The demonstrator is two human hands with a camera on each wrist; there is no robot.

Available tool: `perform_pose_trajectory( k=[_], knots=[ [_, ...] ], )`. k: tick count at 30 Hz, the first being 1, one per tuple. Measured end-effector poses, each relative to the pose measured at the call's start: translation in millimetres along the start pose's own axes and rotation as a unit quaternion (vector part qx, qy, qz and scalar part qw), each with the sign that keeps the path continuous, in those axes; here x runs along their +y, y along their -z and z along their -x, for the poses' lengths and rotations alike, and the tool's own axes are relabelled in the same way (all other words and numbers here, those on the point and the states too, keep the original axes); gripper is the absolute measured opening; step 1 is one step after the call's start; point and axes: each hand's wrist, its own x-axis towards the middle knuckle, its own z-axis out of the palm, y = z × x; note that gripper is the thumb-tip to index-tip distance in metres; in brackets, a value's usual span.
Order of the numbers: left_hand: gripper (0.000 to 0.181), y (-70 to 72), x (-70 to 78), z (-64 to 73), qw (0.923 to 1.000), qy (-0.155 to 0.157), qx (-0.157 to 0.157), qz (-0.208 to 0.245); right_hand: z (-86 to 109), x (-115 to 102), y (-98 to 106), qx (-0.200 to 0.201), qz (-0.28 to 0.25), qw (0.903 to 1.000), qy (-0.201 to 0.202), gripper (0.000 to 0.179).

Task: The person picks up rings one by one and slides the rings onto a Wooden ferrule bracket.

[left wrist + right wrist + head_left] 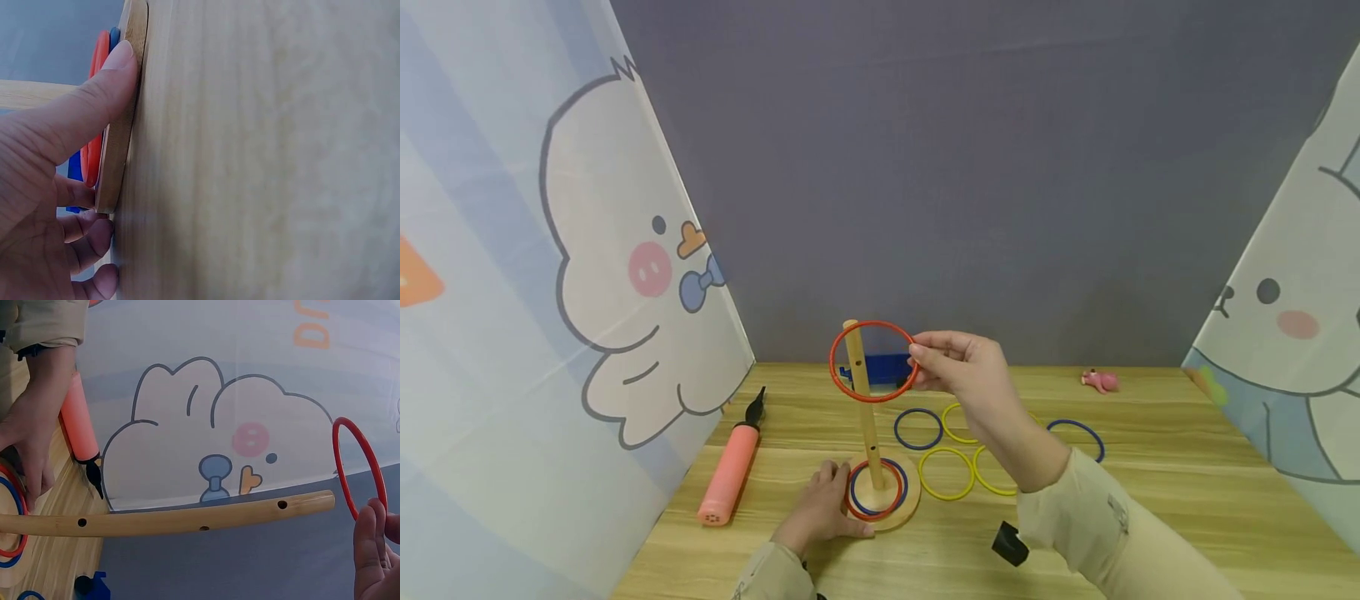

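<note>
My right hand [958, 367] pinches a red ring [832, 360] between thumb and fingers. In the right wrist view the ring [377, 469] hangs just beyond the tip of the wooden peg [156, 523], apart from it. The peg [867, 417] stands upright on a round wooden base [912, 500]. One red ring [892, 507] and one blue ring [906, 479] lie around the peg's foot. My left hand [823, 508] grips the base's left edge; in the left wrist view the thumb lies on its rim [119, 150] and the fingers bend round the side.
Several yellow rings [946, 498] and blue rings [918, 410] lie right of the stand. A pink hand pump [730, 475] lies at left. A blue object [883, 369] is behind the peg, and a small pink toy [1101, 381] sits at back right. Fabric walls surround the table.
</note>
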Motion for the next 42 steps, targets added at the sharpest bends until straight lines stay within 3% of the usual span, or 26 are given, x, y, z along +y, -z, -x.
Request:
perform_pose_trajectory(
  k=[8,20,42],
  knots=[
    [0.117,-0.6,-2.1,-0.7,0.9999,0.006,-0.007,0.007,-7.5,-2.8,-7.4,0.027,-0.011,0.9995,0.008,0.026],
    [0.117,-2.4,-4.7,-1.8,0.9999,0.000,-0.010,0.009,-16.6,12.0,-14.4,0.057,-0.020,0.9981,0.014,0.025],
    [0.118,-3.1,-3.9,-2.8,1.0000,0.002,-0.006,0.001,-12.5,46.0,-4.5,0.065,-0.006,0.9969,-0.043,0.024]
  ],
)
